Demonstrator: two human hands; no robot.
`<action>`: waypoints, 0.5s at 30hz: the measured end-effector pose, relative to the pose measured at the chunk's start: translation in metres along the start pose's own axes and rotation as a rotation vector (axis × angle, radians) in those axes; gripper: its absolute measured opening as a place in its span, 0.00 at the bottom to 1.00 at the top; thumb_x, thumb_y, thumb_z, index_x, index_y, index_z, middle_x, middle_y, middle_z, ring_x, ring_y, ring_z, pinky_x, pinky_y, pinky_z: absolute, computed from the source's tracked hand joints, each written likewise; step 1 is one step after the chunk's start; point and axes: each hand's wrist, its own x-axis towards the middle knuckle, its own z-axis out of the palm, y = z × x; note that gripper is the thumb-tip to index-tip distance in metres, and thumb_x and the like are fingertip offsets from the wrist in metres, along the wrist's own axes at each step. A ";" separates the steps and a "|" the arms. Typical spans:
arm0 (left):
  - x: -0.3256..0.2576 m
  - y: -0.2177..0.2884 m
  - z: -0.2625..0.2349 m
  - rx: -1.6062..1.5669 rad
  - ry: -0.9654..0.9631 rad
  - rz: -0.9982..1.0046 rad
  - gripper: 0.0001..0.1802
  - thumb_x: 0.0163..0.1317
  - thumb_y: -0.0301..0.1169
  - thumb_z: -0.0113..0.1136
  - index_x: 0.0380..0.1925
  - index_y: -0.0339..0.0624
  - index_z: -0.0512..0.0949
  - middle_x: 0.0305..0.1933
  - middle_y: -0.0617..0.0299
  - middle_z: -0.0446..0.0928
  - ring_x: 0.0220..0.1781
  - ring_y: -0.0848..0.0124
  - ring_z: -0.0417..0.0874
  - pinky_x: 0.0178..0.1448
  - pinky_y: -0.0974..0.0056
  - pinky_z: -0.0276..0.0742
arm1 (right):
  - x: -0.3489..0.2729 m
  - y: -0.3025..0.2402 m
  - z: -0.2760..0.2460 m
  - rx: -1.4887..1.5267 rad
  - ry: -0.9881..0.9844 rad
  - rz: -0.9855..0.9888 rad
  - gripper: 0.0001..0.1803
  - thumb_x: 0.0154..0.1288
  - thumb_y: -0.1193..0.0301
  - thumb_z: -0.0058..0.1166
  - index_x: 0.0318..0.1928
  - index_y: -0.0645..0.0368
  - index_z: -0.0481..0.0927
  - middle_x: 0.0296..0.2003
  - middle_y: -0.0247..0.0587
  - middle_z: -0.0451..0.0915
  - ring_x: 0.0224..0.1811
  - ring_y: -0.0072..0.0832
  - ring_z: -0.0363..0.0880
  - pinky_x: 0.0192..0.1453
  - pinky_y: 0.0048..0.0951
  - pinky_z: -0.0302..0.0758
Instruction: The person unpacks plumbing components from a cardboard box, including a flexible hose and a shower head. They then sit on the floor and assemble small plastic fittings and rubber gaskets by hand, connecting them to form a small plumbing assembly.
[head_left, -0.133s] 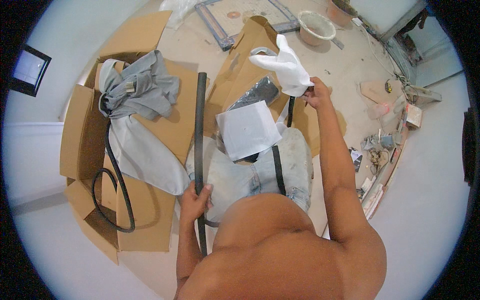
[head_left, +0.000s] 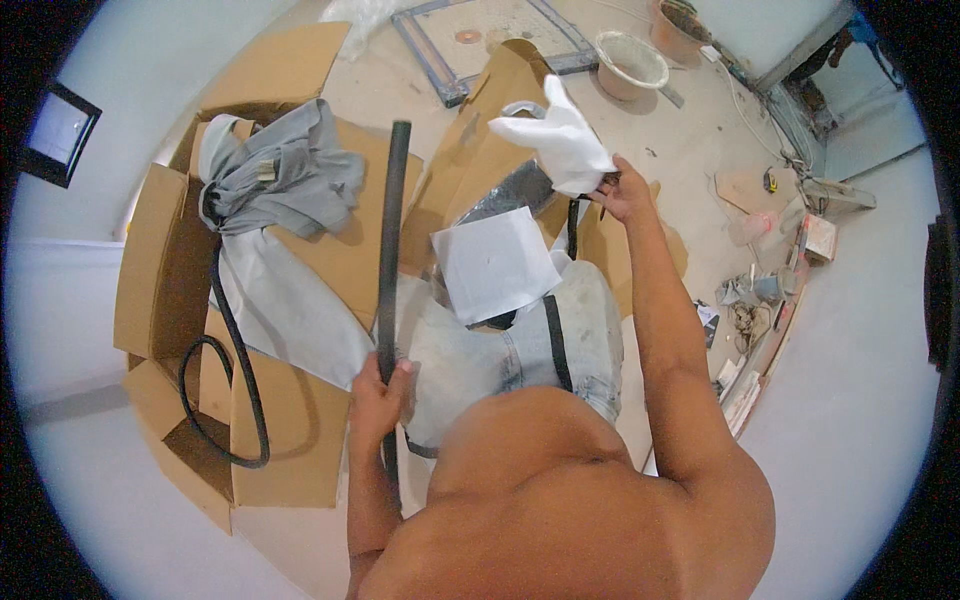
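My left hand [head_left: 376,402] is closed around a long dark grey tube [head_left: 393,210], which stands nearly upright beside my left thigh. Held out at the right, my right hand [head_left: 626,190] pinches the lower end of a white, soft-looking wrap [head_left: 562,142] with two pointed ends. A short black rod or strap [head_left: 573,228] hangs just below those fingers; whether they grip it too is hard to tell. Across my lap lies a white square sheet [head_left: 497,265], partly over a dark item in clear plastic [head_left: 508,192].
At left an open cardboard box [head_left: 150,270] carries a grey cloth [head_left: 290,170], a pale fabric piece [head_left: 290,300] and a looped black hose [head_left: 262,420]. Flat cardboard [head_left: 505,80] lies ahead. A bucket [head_left: 632,66] and a framed panel [head_left: 430,50] stand farther off; clutter lines the right wall.
My right hand and the white wrap have shifted a little left. My left hand has moved slightly left, and the tube's top end is higher.
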 end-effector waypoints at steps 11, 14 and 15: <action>0.071 -0.001 -0.061 0.384 0.567 0.172 0.20 0.65 0.41 0.58 0.41 0.31 0.74 0.36 0.38 0.79 0.42 0.38 0.79 0.46 0.45 0.72 | -0.119 0.081 -0.130 -1.619 -0.147 -0.214 0.25 0.69 0.53 0.43 0.39 0.64 0.82 0.41 0.61 0.81 0.46 0.56 0.78 0.52 0.53 0.71; 0.073 -0.009 -0.075 0.439 0.672 0.152 0.23 0.64 0.42 0.59 0.44 0.28 0.73 0.43 0.36 0.77 0.47 0.38 0.78 0.51 0.46 0.72 | -0.192 0.150 -0.253 -2.156 -0.117 0.010 0.22 0.66 0.59 0.44 0.34 0.66 0.82 0.39 0.60 0.82 0.45 0.52 0.80 0.51 0.50 0.75; 0.074 -0.011 -0.080 0.400 0.731 0.184 0.25 0.64 0.42 0.60 0.46 0.26 0.73 0.46 0.35 0.76 0.49 0.39 0.77 0.53 0.47 0.72 | -0.224 0.171 -0.294 -2.230 -0.338 0.179 0.18 0.61 0.60 0.49 0.34 0.64 0.83 0.38 0.56 0.83 0.42 0.48 0.82 0.47 0.50 0.77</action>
